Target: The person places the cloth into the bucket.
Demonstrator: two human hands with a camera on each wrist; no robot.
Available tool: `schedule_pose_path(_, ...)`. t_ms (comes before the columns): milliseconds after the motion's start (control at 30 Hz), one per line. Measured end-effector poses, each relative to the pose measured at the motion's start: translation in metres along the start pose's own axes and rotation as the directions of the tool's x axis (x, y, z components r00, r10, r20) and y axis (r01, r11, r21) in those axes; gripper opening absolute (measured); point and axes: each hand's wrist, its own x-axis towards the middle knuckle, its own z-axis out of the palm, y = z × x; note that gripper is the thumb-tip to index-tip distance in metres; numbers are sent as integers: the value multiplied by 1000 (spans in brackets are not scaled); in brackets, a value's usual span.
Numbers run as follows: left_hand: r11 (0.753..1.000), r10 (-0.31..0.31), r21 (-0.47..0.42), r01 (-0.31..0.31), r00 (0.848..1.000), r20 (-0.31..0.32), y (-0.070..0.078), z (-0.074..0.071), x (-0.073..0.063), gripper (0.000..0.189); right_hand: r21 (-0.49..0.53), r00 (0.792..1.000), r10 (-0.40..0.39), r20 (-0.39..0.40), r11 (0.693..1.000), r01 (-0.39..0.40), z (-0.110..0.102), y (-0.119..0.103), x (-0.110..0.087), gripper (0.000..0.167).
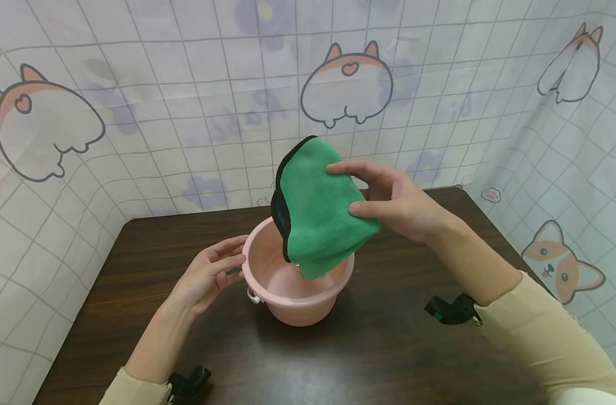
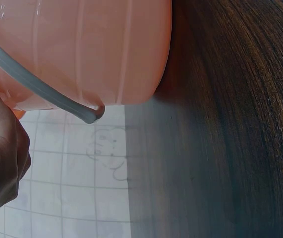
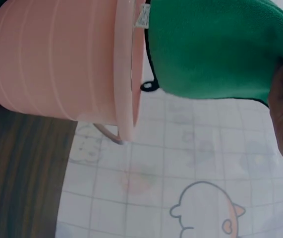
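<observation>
A small pink bucket [image 1: 301,311] stands upright on the dark wooden table, its grey handle [image 2: 44,90] hanging against the side. My left hand [image 1: 210,274] holds the bucket's rim on the left, thumb and fingertips right at the edge. Above the bucket's mouth, my right hand [image 1: 401,199] grips a folded green towel [image 1: 315,205] with black edging, thumb on the near face. The towel's lower end overlaps the opening in the head view. A black loop [image 3: 149,86] and a white tag [image 3: 143,16] show on its edge in the right wrist view.
The brown table [image 1: 389,337] runs back to a white gridded curtain [image 1: 211,112] printed with cartoon dogs, which also borders both sides. A black wrist device [image 1: 453,310] sits under the right sleeve, another [image 1: 188,383] by the left one.
</observation>
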Motion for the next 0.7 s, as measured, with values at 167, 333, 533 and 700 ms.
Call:
schedule_pose_path(167,1000,3,-7,-3,1000,-2,1,0,0,54,-19,998,45,37,999,-44,2,4,2,53)
schedule_pose_path(333,1000,3,-11,-3,1000,-5,1,0,0,54,-27,994,99,36,995,-98,2,15,-1,53)
schedule_pose_path(533,1000,-1,-2,1,1000,-7,0,0,0,54,-2,992,125,10,992,-125,0,32,-6,53)
schedule_pose_path(700,1000,-5,1,5,1000,-11,0,0,-1,53,28,986,166,-25,986,-166,-1,46,-10,54)
